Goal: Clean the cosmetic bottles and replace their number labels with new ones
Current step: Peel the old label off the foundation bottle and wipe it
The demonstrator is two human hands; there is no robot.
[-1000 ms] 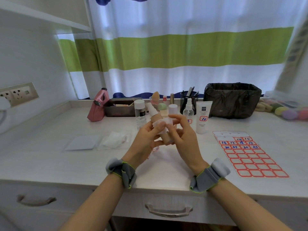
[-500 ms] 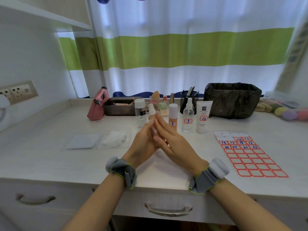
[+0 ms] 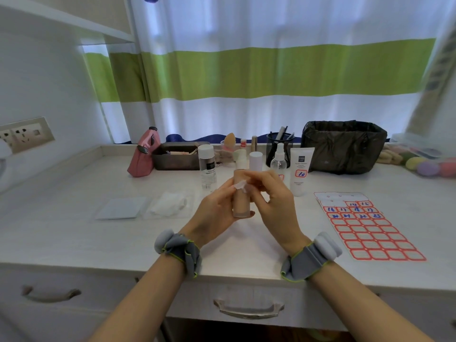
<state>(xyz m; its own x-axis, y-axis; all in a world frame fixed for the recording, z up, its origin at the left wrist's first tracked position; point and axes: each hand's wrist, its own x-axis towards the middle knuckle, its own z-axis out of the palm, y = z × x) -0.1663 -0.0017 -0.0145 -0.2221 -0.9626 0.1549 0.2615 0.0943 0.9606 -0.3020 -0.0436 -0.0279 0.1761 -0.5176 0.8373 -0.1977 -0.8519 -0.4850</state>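
Note:
My left hand (image 3: 215, 208) grips a beige foundation bottle (image 3: 241, 193) with a white pump cap, held upright over the desk's middle. My right hand (image 3: 272, 197) pinches a small white piece (image 3: 239, 185), a wipe or a label, against the bottle's front. Behind stand a clear bottle with a white cap (image 3: 207, 166), a white-capped bottle (image 3: 255, 161), a spray bottle (image 3: 278, 162) and a white tube (image 3: 300, 170) with a red-framed number label. A sheet of red-framed number labels (image 3: 370, 225) lies at the right.
A square packet (image 3: 121, 208) and a crumpled white wipe (image 3: 170, 206) lie left of my hands. At the back are a pink pouch (image 3: 143, 156), a dark tray (image 3: 175, 156), a mesh pen cup (image 3: 280, 144) and a black-lined bin (image 3: 344, 146). Colourful sponges (image 3: 429, 166) sit far right.
The bottle, hidden behind my flattened hands half a second ago, now stands upright in my left hand. My right fingers have curled to pinch the white piece on it.

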